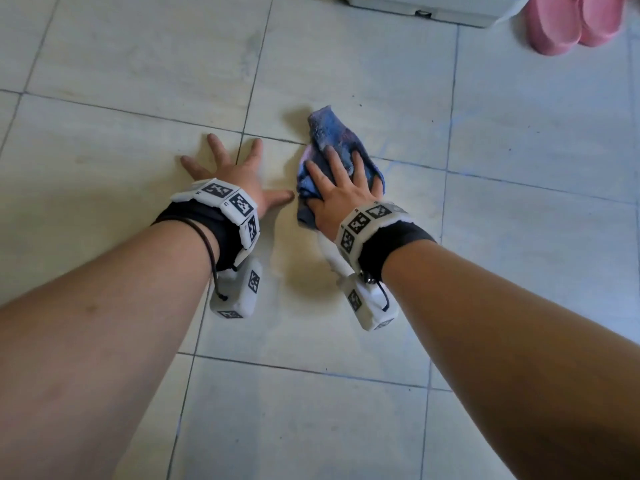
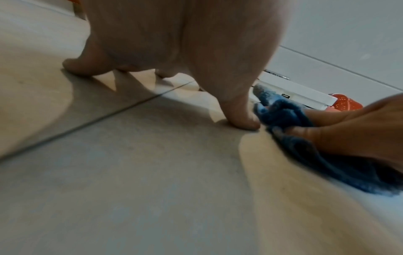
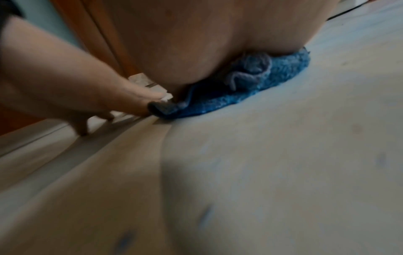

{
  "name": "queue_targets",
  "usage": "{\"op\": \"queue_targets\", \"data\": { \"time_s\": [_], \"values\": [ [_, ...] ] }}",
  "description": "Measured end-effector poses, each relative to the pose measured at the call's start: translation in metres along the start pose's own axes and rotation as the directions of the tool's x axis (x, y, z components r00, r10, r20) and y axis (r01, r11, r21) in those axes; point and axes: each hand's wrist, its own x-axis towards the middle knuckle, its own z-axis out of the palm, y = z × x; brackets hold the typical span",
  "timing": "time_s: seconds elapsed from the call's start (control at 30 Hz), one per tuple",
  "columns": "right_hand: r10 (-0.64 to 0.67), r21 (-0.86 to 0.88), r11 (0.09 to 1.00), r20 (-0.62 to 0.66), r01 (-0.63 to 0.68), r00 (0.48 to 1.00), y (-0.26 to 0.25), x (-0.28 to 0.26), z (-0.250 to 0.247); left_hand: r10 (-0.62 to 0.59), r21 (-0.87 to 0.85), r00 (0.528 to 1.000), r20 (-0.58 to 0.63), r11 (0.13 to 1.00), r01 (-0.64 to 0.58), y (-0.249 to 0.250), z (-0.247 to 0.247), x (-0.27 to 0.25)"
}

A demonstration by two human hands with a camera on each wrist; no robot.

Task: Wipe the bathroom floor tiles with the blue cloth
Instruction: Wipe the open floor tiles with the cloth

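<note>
Here the right hand (image 1: 341, 188) presses the blue cloth (image 1: 329, 136) flat, fingers spread.

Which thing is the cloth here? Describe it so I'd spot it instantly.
On the pale tiled floor, look under the right hand, beside the left hand braced on bare tile. The blue cloth is crumpled beneath that palm: the only blue, fuzzy thing there, unlike the pink slippers.

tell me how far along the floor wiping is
Under way. The right hand presses the bunched blue cloth flat on the floor tiles; the left hand is spread on bare tile beside it. No wiped patch is clearly marked. Small dark specks show beyond the cloth, so the surrounding tiles seem left.
</note>
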Motion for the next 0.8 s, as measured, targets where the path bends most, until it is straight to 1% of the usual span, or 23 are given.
{"op": "queue_targets", "data": {
  "time_s": [0.07,0.13,0.2,0.27,0.4,0.63,0.8],
  "values": [
    [0.085,0.037,0.996,0.006,-0.085,0.996,0.022,0.013,-0.016,-0.012,0.012,1.000,0.008,1.000,0.012,0.006,-0.005,0.005],
    [0.189,0.058,0.980,0.015,-0.189,0.982,0.046,0.023,-0.031,-0.027,0.025,0.999,0.026,0.999,0.026,0.012,-0.011,0.009],
    [0.237,0.057,0.970,0.020,-0.238,0.971,0.057,0.030,-0.036,-0.051,0.033,0.998,0.047,0.998,0.049,0.016,-0.018,0.011],
    [0.243,0.069,0.967,0.013,-0.243,0.970,0.054,0.030,-0.035,-0.068,0.036,0.995,0.072,0.997,0.066,0.019,-0.022,0.012],
    [0.215,0.093,0.973,-0.016,-0.212,0.977,0.049,0.027,-0.030,-0.094,0.060,0.991,0.092,0.994,0.089,0.021,-0.026,0.012],
    [0.173,0.130,0.976,0.039,-0.177,0.984,0.053,0.026,-0.037,-0.140,0.090,0.984,0.113,0.987,0.130,0.028,-0.033,0.006],
    [0.183,0.113,0.976,0.043,-0.187,0.982,0.053,0.026,-0.037,-0.138,0.102,0.982,0.128,0.987,0.126,0.027,-0.033,0.008]
  ]
}}
